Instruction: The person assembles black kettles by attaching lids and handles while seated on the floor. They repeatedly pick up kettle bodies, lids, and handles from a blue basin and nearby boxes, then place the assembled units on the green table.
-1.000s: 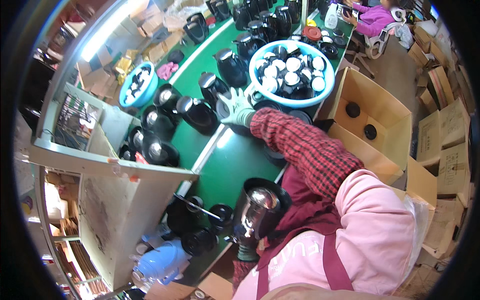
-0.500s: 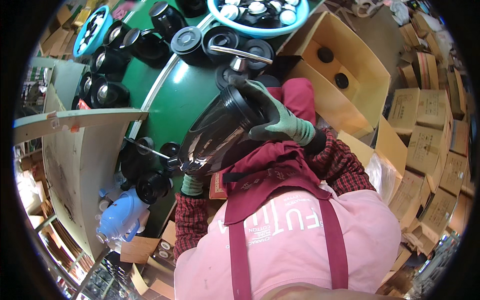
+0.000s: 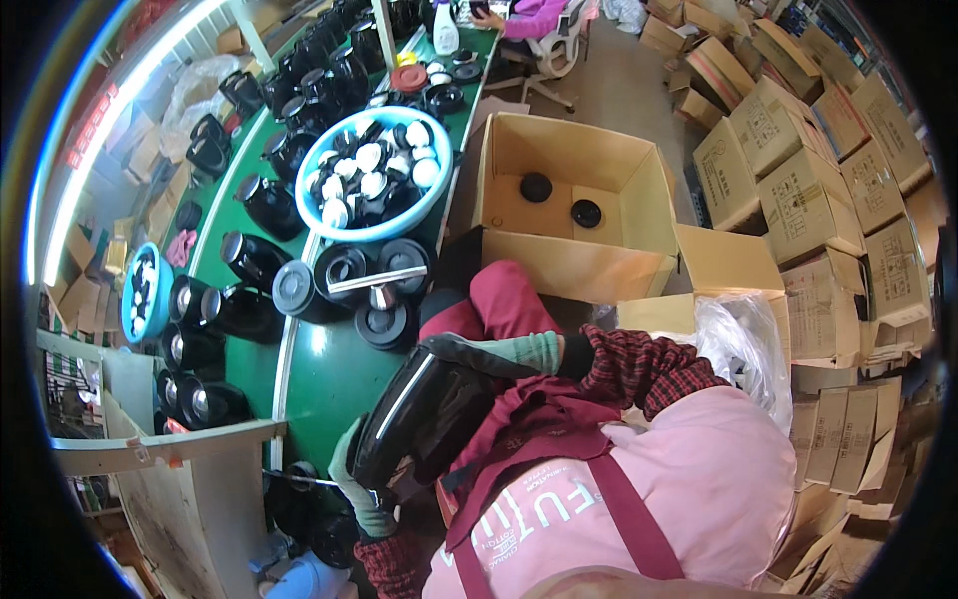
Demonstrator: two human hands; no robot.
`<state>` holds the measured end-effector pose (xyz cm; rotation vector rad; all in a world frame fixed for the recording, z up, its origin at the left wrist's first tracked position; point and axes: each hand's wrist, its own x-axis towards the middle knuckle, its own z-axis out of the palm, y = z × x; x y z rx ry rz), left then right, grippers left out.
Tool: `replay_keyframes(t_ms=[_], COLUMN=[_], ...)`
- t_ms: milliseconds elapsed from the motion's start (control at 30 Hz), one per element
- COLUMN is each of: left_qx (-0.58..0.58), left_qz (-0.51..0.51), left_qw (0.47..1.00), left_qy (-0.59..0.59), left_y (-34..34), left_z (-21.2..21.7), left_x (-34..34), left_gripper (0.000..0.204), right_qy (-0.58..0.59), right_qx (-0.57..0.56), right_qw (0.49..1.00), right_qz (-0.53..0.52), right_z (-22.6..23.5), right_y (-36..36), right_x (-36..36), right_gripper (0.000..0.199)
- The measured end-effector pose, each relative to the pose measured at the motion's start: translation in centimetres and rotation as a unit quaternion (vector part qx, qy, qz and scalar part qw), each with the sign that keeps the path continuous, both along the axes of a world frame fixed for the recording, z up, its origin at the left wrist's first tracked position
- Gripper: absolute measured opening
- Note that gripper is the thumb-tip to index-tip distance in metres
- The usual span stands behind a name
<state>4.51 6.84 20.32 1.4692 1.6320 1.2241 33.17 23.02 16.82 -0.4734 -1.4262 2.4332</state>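
A glossy black vacuum jug body (image 3: 417, 417) lies tilted over my lap, at the near edge of the green table. My right hand (image 3: 489, 356), in a green and grey work glove, is closed over its upper end. My left hand (image 3: 351, 469), gloved alike, grips its lower left end, with the fingers partly hidden behind it. Just beyond the jug, several round black lids (image 3: 387, 324) sit on the table. A metal T-shaped tool (image 3: 381, 296) rests on top of them.
A blue basin (image 3: 439, 195) of black and white parts stands farther back, among black jugs (image 3: 261, 258). To the right is a carton (image 3: 569, 272) holding two black discs. Stacked boxes (image 3: 808, 185) line the far right. A grey panel (image 3: 195, 509) rises at left. Another person (image 3: 527, 22) sits beyond.
The jug's threaded mouth, visible before, is now out of sight as the jug has turned. My left hand, mostly hidden before, shows at its lower end. The view has swung toward the far table.
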Motion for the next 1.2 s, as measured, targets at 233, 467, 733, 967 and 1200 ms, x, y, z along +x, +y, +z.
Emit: replay_keyframes(t_ms=[233, 467, 733, 967, 1200], left_qx=[0.067, -0.005, -0.013, 0.019, 0.065], left_qz=[-0.022, -0.039, -0.09, -0.089, -0.11], left_qw=[0.997, 0.981, 0.995, 0.986, 0.99], left_qy=[0.031, -0.188, 0.041, 0.137, 0.054], left_y=[0.0, 0.0, 1.8, 1.9, 1.7], left_z=[-2.0, -7.2, 1.8, 1.1, -2.7], left_x=[0.4, -2.3, 0.7, 0.5, -2.2], left_gripper=[0.043, 0.049, 0.062, 0.046, 0.063], right_qy=[0.07, 0.115, -0.038, 0.039, 0.069], right_qx=[0.048, 0.315, -0.156, -0.093, 0.192], right_qw=[0.984, 0.884, 0.977, 0.96, 0.953], right_qz=[-0.158, -0.326, -0.138, -0.26, -0.225], right_z=[-0.1, -0.6, 5.1, 2.6, 3.2], right_y=[-2.5, -3.2, -1.5, -3.6, -3.1], right_x=[-0.8, -1.6, 1.0, -0.9, 0.6], right_gripper=[0.054, 0.058, 0.064, 0.055, 0.05])
